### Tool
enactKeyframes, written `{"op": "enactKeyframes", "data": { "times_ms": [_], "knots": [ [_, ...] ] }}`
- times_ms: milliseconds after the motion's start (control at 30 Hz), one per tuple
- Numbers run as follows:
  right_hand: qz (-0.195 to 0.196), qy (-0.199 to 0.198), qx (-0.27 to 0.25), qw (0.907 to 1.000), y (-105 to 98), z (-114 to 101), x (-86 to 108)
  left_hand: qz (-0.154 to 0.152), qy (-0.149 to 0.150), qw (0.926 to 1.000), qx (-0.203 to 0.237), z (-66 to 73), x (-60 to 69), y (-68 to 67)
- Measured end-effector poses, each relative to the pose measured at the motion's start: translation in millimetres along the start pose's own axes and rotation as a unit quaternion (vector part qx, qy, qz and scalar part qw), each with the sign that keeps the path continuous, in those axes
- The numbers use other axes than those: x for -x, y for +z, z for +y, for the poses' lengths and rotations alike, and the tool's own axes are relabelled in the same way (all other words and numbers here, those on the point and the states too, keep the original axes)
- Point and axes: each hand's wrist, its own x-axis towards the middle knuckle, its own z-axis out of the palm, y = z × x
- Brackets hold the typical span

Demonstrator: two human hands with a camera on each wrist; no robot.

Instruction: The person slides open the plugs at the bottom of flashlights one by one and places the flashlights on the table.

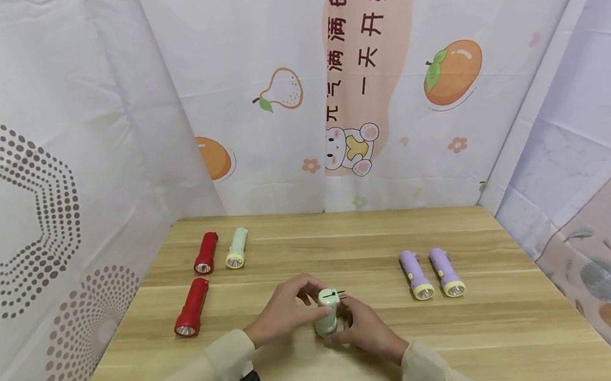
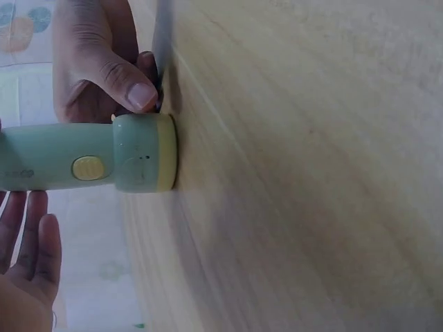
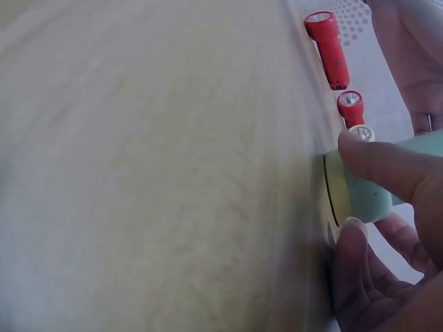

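A light green flashlight (image 1: 327, 321) stands upright on the table, its pale yellow lens end down. Beside its top end two thin dark prongs stick out to the right. My left hand (image 1: 287, 309) holds the upper body, thumb in front; its fingers (image 2: 31, 235) lie along the side in the left wrist view. My right hand (image 1: 369, 328) grips the lower end between thumb and fingers, near the tabletop. A yellow slide switch (image 2: 88, 168) shows on the green body in the left wrist view. In the right wrist view my right thumb (image 3: 384, 166) covers part of the head.
Two red flashlights, a rear one (image 1: 206, 253) and a nearer one (image 1: 191, 308), lie at the left of the wooden table (image 1: 312, 252). Another green flashlight (image 1: 237, 247) lies beside the rear one. Two purple flashlights (image 1: 417, 275) lie at right. Printed curtains (image 1: 255, 146) surround the table.
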Motion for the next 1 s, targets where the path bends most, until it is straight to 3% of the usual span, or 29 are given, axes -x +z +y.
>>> {"op": "enactKeyframes", "data": {
  "times_ms": [267, 633, 1000],
  "knots": [
    [0.018, -0.001, 0.009, 0.9998, 3, 3, 2.3, 0.033, 0.009, 0.9994, 0.003, -3.0, 3.0, 2.7],
    [0.021, -0.009, -0.004, 0.9997, 2, 1, 8.9, 0.079, -0.031, 0.9958, 0.032, -3.0, -5.9, 2.6],
    [0.051, -0.024, -0.010, 0.9984, -5, -2, 17.3, 0.097, -0.073, 0.9903, 0.069, 1.1, -24.1, 6.0]
  ]
}}
